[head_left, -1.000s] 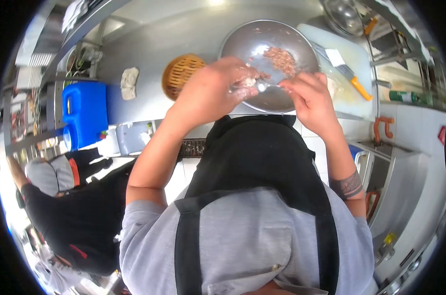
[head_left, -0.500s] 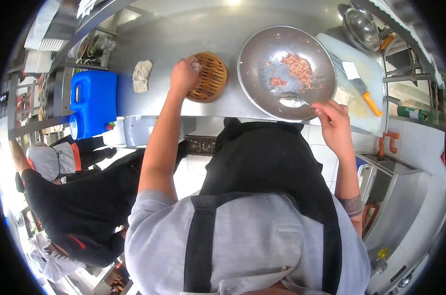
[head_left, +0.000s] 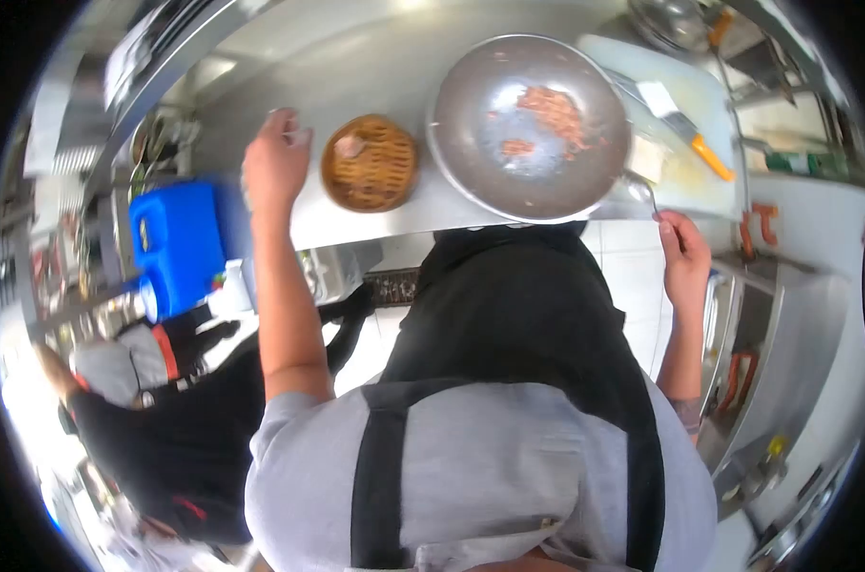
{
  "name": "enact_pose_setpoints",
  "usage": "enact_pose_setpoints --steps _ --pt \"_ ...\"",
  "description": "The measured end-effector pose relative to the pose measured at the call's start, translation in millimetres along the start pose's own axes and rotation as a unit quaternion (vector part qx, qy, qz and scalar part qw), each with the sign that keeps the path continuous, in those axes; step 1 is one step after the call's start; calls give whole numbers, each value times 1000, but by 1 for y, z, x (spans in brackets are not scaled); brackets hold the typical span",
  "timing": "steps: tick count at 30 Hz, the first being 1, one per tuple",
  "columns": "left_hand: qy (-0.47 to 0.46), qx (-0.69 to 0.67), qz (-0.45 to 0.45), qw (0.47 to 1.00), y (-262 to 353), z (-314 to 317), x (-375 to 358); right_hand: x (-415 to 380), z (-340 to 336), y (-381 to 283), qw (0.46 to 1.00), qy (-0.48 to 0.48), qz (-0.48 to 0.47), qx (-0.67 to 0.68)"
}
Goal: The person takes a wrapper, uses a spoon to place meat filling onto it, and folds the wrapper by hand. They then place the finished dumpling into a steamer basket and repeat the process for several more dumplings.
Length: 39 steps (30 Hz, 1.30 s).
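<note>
A round bamboo steamer base [head_left: 370, 172] lies on the steel counter with one small pale dumpling [head_left: 349, 146] near its upper left. Left of it, my left hand [head_left: 278, 157] is raised, fingers apart and slightly curled, holding nothing. The large metal bowl [head_left: 528, 191] holds minced meat [head_left: 555, 114] in its upper right part. Beyond the bowl's lower right rim, my right hand [head_left: 685, 250] pinches the handle end of a metal spoon [head_left: 642, 193]. The spoon's head is outside the bowl.
On the right, a white cutting board [head_left: 709, 95] carries an orange-handled knife [head_left: 704, 153]. Metal bowls [head_left: 671, 21] stand at the back right. A blue jug [head_left: 177, 243] is at the left edge. Lower left, a person in black [head_left: 175, 448] stands beside another person [head_left: 123, 367].
My left hand has moved left off the steamer, leaving the dumpling there. My right hand has drawn the spoon out of the bowl, to the right. The view has shifted slightly.
</note>
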<state>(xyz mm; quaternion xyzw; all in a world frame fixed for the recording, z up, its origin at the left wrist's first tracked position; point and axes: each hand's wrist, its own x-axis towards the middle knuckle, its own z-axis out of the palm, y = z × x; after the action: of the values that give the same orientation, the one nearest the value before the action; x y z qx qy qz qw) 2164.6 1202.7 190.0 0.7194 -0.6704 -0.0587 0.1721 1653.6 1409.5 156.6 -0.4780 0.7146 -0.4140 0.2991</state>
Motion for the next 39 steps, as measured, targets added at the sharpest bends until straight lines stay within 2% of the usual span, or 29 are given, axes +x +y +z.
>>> enact_pose_setpoints --steps 1,3,5,6,7,8,10,12,13,15,19,21,24,28,31,39 --pt "17 -43 -3 999 24 -4 2 -3 -5 3 999 27 13 -13" --pt "18 -123 72 990 77 4 2 -7 -17 10 985 49 110 121" --pt "-7 -240 227 944 140 26 -13 -14 -29 26 931 53 119 341" --pt "-23 -275 295 915 175 41 -27 -17 -34 23 910 68 121 390" --pt "-26 -265 391 881 203 62 -40 -23 -40 25 910 81 121 389" --pt "-83 -243 454 853 238 70 -55 -26 -46 27 897 105 119 413" --pt "-135 -247 534 798 305 106 -81 -28 -66 40 882 139 118 435" --pt "-198 -145 573 782 359 148 -94 -33 -87 57 893 138 114 414" --pt "-198 -139 574 782 378 171 -97 -33 -98 66 904 134 111 390" --pt "-250 7 543 801 408 204 -102 -33 -121 81 910 128 112 378" --pt "-260 49 507 821 424 231 -106 -29 -164 112 931 92 114 334" --pt "-234 73 540 805 421 241 -106 -24 -182 123 929 71 118 342" --pt "-218 39 547 807 414 248 -102 -12 -203 132 930 34 118 347" --pt "-214 61 527 820 413 246 -106 3 -220 138 933 -9 119 338" --pt "-173 53 544 819 411 247 -109 11 -223 136 934 -29 115 338" --pt "-188 54 562 803 411 248 -102 16 -218 133 929 -48 110 350"
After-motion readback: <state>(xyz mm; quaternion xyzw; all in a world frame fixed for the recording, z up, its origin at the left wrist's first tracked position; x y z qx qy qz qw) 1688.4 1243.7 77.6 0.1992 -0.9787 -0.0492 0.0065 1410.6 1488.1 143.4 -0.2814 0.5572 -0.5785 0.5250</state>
